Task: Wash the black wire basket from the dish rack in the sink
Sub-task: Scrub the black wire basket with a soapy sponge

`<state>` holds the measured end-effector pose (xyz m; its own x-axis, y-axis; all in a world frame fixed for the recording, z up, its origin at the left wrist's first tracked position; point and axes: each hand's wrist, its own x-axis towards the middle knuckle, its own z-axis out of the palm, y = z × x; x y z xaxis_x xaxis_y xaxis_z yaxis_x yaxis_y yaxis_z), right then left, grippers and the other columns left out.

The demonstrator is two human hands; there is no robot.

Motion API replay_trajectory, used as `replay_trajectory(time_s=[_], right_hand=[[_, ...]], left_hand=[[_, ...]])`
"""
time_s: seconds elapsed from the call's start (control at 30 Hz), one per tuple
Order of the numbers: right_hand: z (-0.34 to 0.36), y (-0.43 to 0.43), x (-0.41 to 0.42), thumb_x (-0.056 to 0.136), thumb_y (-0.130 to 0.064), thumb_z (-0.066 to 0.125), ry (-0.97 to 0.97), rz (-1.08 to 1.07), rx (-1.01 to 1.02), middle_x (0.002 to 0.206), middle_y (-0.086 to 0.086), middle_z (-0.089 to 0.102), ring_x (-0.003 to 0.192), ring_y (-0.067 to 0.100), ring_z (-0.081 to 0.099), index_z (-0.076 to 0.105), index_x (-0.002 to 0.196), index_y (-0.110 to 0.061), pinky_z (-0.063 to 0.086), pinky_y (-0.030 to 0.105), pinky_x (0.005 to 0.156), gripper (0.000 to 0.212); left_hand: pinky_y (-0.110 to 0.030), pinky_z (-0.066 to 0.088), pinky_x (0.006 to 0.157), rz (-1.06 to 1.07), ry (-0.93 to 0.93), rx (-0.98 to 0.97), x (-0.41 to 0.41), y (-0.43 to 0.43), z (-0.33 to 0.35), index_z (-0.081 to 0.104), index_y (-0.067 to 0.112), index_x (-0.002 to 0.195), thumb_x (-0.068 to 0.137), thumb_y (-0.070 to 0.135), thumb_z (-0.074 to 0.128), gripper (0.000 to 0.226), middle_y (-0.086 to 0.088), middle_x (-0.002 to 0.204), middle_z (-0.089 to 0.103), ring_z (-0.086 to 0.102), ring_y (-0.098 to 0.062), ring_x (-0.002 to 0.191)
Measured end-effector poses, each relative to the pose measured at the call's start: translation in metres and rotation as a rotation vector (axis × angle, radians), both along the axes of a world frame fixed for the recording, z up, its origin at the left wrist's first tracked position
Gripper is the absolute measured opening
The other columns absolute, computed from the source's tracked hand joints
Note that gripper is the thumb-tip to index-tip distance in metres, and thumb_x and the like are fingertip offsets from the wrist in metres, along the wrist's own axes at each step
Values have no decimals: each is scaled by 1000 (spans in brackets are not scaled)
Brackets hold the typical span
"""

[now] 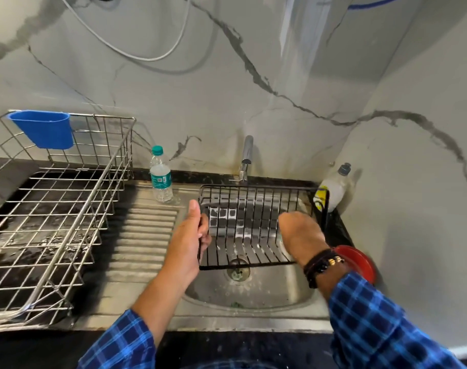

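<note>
The black wire basket (253, 198) is held over the steel sink (275, 288), below the tap (247, 155). Soap film fills some of its grid squares. My left hand (189, 241) grips the basket's left rim, thumb up. My right hand (301, 235) is inside the basket at its right side, fingers curled down against the wires; whatever it holds is hidden beneath it. The steel dish rack (67, 198) stands on the counter to the left.
A blue cup (44, 129) hangs on the rack's back rim. A water bottle (160, 177) stands on the ribbed drainboard (147, 235). A dish soap bottle (333, 187) sits at the sink's back right corner, a red plate (360, 262) at its right edge.
</note>
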<state>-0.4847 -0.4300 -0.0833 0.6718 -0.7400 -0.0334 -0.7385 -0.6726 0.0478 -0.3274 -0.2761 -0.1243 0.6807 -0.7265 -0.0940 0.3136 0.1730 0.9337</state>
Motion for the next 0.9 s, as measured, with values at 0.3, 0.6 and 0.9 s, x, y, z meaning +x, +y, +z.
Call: replay_trajectory(time_s=[0.3,0.6,0.9], right_hand=[[1,-17,10,73,11,65,-203,31,-220,120,11,58,105,28,59,52,122,-9,56,38,85,54],[-27,-11,1,96,-10,55,-287,-197,91,105,10,69,98,26,67,63,107,-8,49,28,74,14],[10,8,58,90,-14,70,-1268,-605,453,110,6,72,93,13,67,68,112,-9,43,5,61,23]], left_hand=[[-26,26,53,-12,86,30,-2,-5,16,46,22,73,74,75,55,54,7,51,30,27,-8,46],[-29,20,54,51,61,4,-3,-3,11,46,25,79,78,72,50,47,8,50,28,23,-8,47],[-33,25,58,-7,125,102,-38,-9,14,52,27,41,93,68,34,69,7,50,30,34,-12,48]])
